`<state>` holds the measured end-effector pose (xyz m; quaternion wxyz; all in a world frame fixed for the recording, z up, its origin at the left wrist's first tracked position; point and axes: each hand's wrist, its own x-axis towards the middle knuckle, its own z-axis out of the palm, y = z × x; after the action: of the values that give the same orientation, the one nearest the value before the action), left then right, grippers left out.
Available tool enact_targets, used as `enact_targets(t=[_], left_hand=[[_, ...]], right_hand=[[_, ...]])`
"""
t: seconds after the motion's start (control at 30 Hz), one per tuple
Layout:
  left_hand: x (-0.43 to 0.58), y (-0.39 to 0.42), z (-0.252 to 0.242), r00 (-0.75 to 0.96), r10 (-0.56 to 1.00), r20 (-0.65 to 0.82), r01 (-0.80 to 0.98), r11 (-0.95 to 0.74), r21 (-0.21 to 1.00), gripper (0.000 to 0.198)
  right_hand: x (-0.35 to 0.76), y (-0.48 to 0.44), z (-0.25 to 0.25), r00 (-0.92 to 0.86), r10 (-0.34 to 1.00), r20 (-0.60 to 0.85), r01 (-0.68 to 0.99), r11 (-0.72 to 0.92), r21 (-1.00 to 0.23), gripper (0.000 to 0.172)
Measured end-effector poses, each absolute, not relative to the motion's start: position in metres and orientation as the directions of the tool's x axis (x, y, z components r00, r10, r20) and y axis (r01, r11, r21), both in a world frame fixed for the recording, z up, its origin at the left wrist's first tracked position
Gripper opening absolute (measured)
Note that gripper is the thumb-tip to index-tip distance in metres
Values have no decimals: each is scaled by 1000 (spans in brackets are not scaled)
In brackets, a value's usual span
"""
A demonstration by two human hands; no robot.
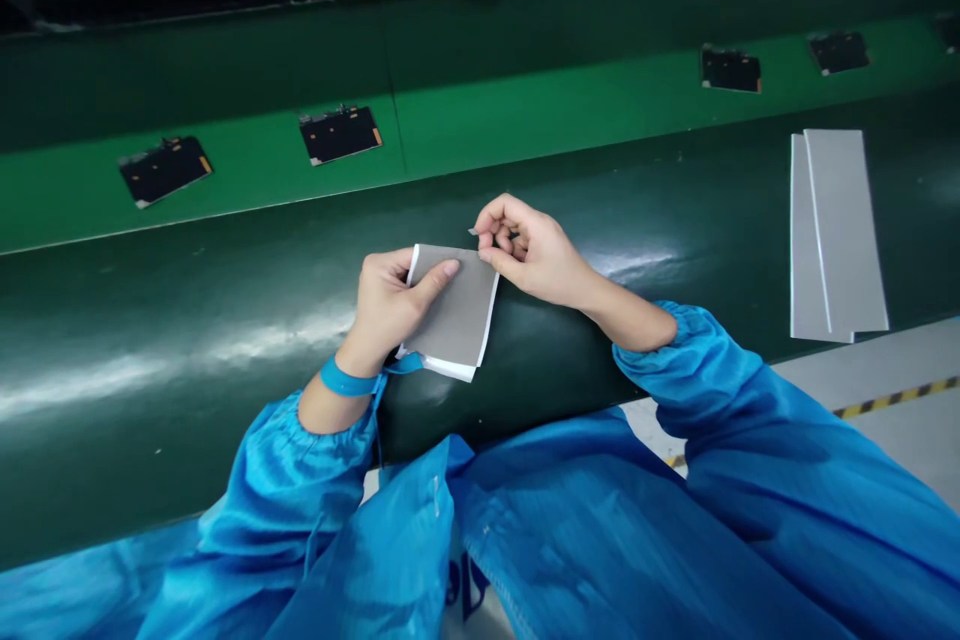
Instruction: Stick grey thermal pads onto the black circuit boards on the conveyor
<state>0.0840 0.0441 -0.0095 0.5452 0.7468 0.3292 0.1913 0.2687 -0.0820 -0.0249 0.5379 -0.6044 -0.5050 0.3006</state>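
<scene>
My left hand (391, 302) grips a grey sheet with white edges (456, 315), its thumb flat on top and its fingers underneath. White layers show along the sheet's right and lower sides, so it may be more than one ply. My right hand (529, 245) is closed in a pinch at the upper right corner of the sheet, with the thumb tip at the corner. A small grey piece (473, 232) sticks out from the right index fingertip. A blue wrist strap (349, 380) circles my left wrist, its band running to the sheet's lower left corner.
Two long grey strips (844, 230) overlap on the dark green table (225, 300) at right. Behind runs a bright green belt (510, 115) bearing several black flat parts, including one at left (166, 172) and another (341, 135) beside it. Yellow-black tape (900, 397) marks the floor.
</scene>
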Motion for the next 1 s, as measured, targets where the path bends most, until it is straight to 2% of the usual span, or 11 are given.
enact_targets(t=[0.23,0.47,0.63,0.73,1.0], left_hand=[[83,45,-11,714,695,-86,293,-185,938,38],[84,45,-12,703,697,-138,285,-99,953,41],[84,46,-13,677,708,-198,261,20,965,43],[86,47,-14,686,695,-217,252,53,966,43],[88,47,-19,694,693,-195,178,98,979,44]], right_hand=[[268,-83,-25,294,940,172,343,64,-937,17],[265,-87,-20,272,903,333,516,155,-842,15],[271,-83,-30,438,846,304,425,102,-899,14],[278,-77,-45,543,801,250,332,69,-941,23],[278,-66,-44,544,819,181,183,94,-979,41]])
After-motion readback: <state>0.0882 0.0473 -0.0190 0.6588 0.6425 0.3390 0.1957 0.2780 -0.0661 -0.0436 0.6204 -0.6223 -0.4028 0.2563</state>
